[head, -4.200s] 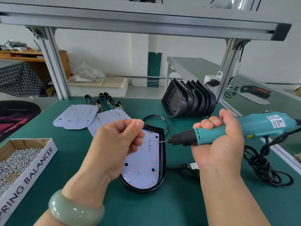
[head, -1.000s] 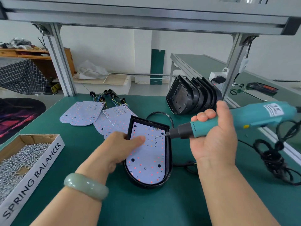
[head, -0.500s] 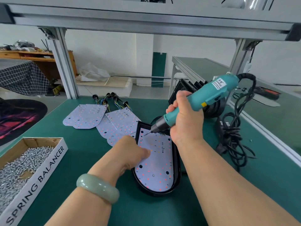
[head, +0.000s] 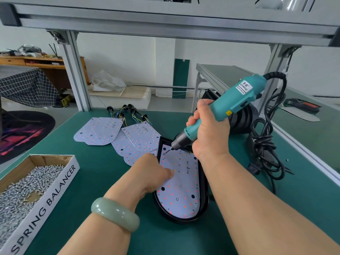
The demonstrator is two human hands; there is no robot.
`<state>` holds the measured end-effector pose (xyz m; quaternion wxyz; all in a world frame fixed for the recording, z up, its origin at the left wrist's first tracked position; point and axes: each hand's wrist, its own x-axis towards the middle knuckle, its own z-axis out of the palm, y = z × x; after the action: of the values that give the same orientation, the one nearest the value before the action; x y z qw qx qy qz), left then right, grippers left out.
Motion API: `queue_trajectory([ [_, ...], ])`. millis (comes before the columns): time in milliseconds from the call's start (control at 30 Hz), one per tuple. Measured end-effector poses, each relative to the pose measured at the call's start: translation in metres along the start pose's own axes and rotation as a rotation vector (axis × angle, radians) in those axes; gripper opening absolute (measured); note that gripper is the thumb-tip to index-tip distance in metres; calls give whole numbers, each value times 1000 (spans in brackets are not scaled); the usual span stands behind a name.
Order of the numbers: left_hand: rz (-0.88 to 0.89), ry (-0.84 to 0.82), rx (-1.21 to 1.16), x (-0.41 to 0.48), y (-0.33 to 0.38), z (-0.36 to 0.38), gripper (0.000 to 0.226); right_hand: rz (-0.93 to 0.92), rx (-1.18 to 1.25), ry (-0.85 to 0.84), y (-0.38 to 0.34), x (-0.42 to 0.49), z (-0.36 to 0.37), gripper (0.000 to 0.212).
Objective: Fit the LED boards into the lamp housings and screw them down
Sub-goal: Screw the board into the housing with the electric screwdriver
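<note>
A black lamp housing (head: 203, 205) lies on the green table with a white LED board (head: 181, 190) seated in it. My left hand (head: 149, 172) rests on the board's left side, one fingertip pressing it down and the other fingers bent under. My right hand (head: 209, 133) grips a teal electric screwdriver (head: 237, 100), tilted down to the left. Its bit tip touches the board's far left corner, where a small screw sits under it.
Several loose LED boards (head: 99, 130) with wire leads lie behind the housing on the left. A cardboard box of screws (head: 27, 183) stands at the left edge. A stack of empty black housings (head: 241, 116) and the screwdriver's coiled black cable (head: 265, 144) lie at the right.
My right hand swung the screwdriver from level to steeply tilted and brought its bit down to the board's far left corner. My left hand left the bit and settled on the board.
</note>
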<state>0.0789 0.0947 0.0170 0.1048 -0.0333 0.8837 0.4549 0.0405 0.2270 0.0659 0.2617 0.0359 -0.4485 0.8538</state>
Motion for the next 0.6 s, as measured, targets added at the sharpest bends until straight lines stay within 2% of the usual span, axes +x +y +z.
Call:
queue_trajectory([
  [233, 17, 4, 2, 2, -1, 1, 35, -2, 3, 1, 1, 0, 0, 15],
  [600, -2, 10, 47, 2, 2, 2, 33, 0, -39, -221, 0, -7, 20, 18],
])
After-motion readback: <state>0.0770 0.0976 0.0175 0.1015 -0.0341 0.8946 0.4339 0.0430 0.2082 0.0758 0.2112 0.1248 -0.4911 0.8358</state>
